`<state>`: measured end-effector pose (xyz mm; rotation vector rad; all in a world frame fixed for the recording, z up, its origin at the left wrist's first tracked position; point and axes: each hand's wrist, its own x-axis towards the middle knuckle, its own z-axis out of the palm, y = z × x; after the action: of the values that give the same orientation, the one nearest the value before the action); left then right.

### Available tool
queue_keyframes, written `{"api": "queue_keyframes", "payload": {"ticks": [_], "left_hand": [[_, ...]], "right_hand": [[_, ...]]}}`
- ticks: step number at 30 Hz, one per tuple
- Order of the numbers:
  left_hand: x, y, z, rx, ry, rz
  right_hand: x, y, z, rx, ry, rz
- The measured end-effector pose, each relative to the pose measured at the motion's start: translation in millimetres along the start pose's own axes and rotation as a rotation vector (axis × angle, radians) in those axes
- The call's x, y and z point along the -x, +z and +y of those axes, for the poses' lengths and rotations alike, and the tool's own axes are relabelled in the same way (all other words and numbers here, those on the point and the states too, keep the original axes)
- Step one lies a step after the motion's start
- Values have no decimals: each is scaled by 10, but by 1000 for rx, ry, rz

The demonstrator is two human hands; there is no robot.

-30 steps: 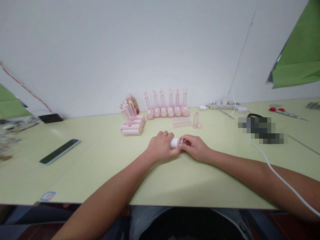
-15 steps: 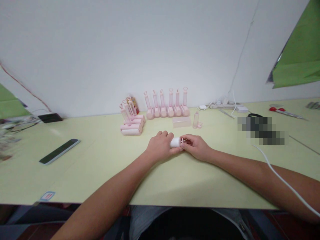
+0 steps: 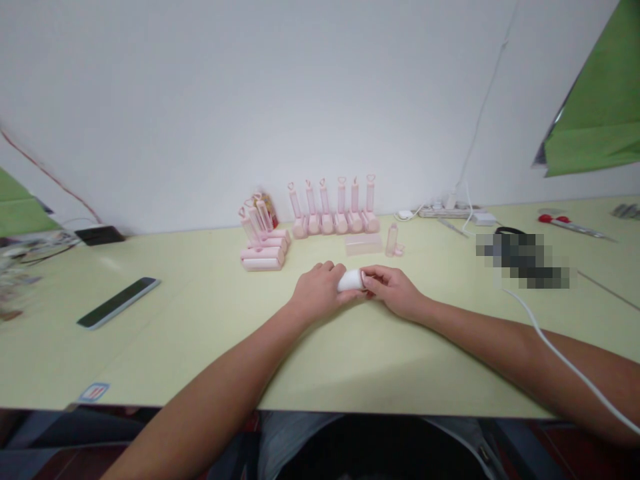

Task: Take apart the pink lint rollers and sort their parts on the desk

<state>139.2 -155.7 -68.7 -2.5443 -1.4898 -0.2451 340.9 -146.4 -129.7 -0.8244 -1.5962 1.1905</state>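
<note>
My left hand (image 3: pixel 318 291) is closed around a white lint roll (image 3: pixel 351 281), held just above or on the table; I cannot tell which. The roll lies nearly level, its right end facing my other hand. At that end my right hand (image 3: pixel 396 292) pinches with thumb and fingers, pressed against a small pale pink end piece that the fingers mostly hide. Beyond both hands are a pale pink translucent cover (image 3: pixel 363 244) and a small clear pink handle tube (image 3: pixel 391 240) with a little pink part beside its base.
Several pink lint rollers with upright handles (image 3: pixel 341 223) line the wall. More pink rollers (image 3: pixel 263 259) stand at left. A phone (image 3: pixel 119 303) lies far left. To the right are a power strip (image 3: pixel 450 211), red-handled tweezers-like tool (image 3: pixel 575 225) and a white cable (image 3: pixel 543 337) crossing my right forearm.
My right fingers have closed in on the roll's right end, covering the gap where the small part showed. The roll has tilted slightly, its right end a little higher.
</note>
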Motion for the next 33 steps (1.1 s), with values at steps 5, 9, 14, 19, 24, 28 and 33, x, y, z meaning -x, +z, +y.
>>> {"api": "queue_keyframes", "payload": {"ticks": [5, 9, 14, 19, 24, 28, 33], "left_hand": [[-20, 50, -48, 97, -57, 15], [-21, 68, -67, 138, -98, 26], [-10, 65, -63, 131, -115, 5], [-7, 34, -41, 81, -105, 31], [51, -73, 151, 92, 46, 107], [164, -61, 450, 344, 277, 16], [182, 105, 712, 650, 216, -81]], "right_hand": [[-93, -91, -27, -563, 234, 144], [-144, -219, -59, -750, 303, 183], [-152, -272, -110, -806, 283, 209], [-155, -280, -145, -815, 246, 239], [-155, -272, -164, -849, 220, 273], [-138, -237, -203, -781, 199, 283], [-111, -164, -281, -803, 203, 326]]}}
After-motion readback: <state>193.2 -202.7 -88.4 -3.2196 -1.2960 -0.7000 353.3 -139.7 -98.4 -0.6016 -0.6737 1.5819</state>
